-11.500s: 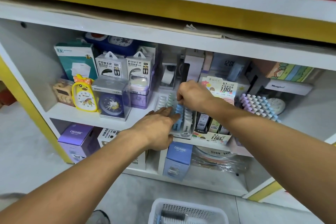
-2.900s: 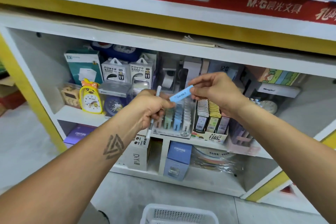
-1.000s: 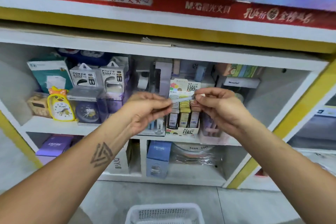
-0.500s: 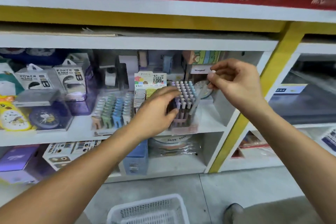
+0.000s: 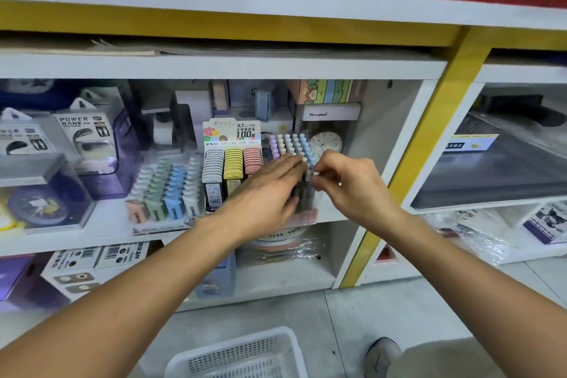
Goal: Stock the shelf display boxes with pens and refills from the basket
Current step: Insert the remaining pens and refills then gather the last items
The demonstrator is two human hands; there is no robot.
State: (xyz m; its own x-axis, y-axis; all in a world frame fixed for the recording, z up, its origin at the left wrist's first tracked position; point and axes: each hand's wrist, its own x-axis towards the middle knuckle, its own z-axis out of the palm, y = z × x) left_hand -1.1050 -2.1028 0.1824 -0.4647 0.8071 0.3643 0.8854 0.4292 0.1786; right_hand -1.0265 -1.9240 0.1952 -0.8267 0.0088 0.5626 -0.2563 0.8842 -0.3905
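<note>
A display box of upright pens (image 5: 290, 144) with pastel caps stands on the middle shelf, right of the lead refill box (image 5: 231, 163). My right hand (image 5: 346, 184) pinches the top of one pen (image 5: 308, 181) standing at the box's front right. My left hand (image 5: 267, 190) lies with straight fingers against the front pens, covering much of the box. A second refill display (image 5: 167, 190) with pastel cases sits further left. The white basket (image 5: 242, 356) is on the floor below; its contents are not visible.
Power bank packs (image 5: 89, 138) and a boxed clock (image 5: 40, 196) fill the shelf's left. A small round clock (image 5: 325, 143) stands behind the pens. A yellow post (image 5: 399, 175) borders the bay on the right. My shoe (image 5: 382, 356) is beside the basket.
My right hand came down from above the pen box and now holds a pen standing among the others. My left hand stays against the box front. The view drew closer.
</note>
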